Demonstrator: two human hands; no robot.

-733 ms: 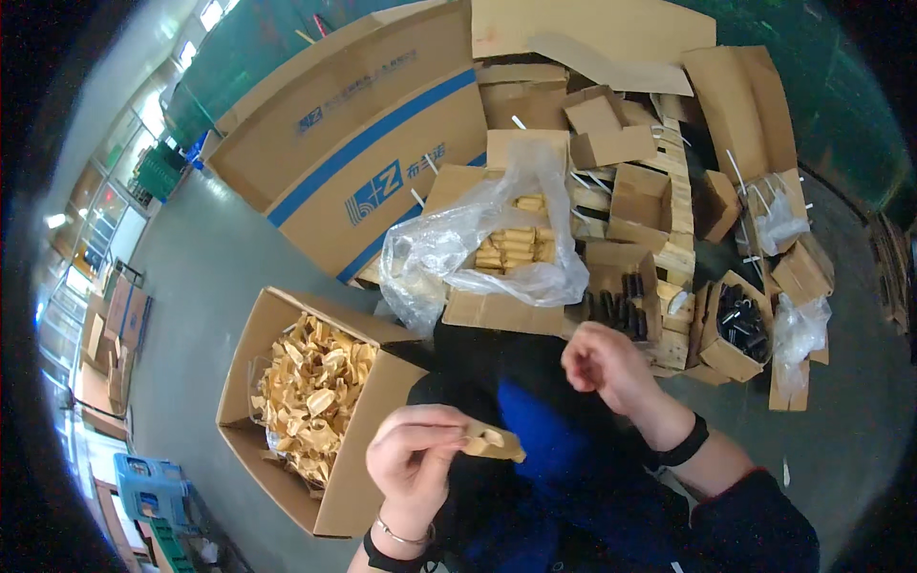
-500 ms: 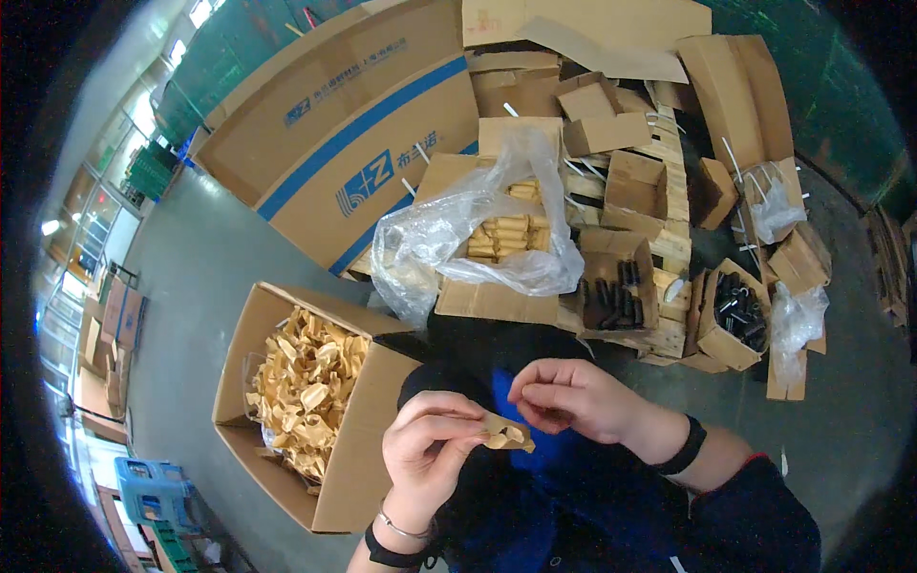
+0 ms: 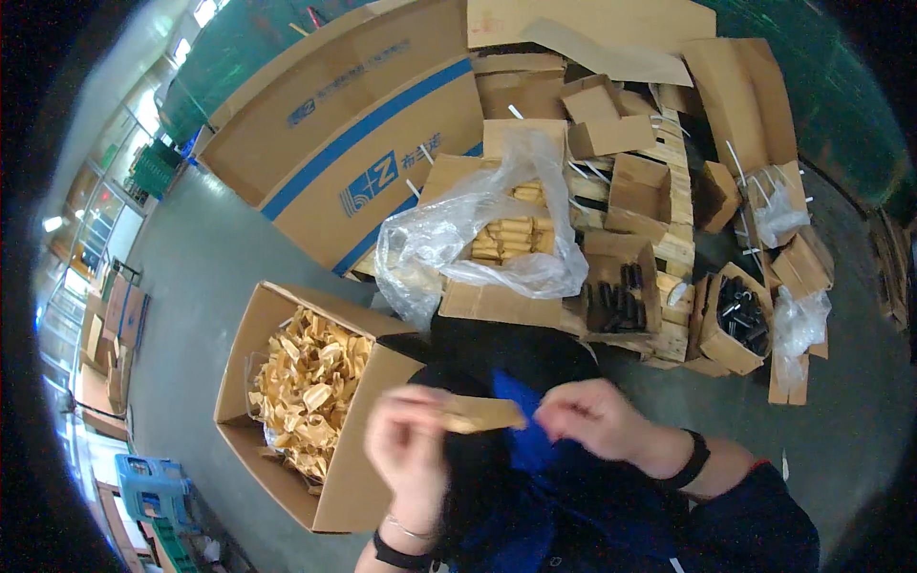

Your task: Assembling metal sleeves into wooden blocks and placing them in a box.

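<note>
Nearest, the left hand, blurred, is clamping one end of a tan paper piece between thumb and fingers, holding it level in front of the dark-clothed body; the right hand is curling its fingers just beside the paper's other end, though I cannot tell whether they are touching or gripping it; to the left, a large open carton is holding a heap of crumpled tan paper; beyond the hands, a clear plastic sheet is surrounding rows of tan rolls; beside it, a small box is holding black cylinders; farther back, a wooden pallet is showing between boxes, and a big blue-striped cardboard panel is standing at the left.
</note>
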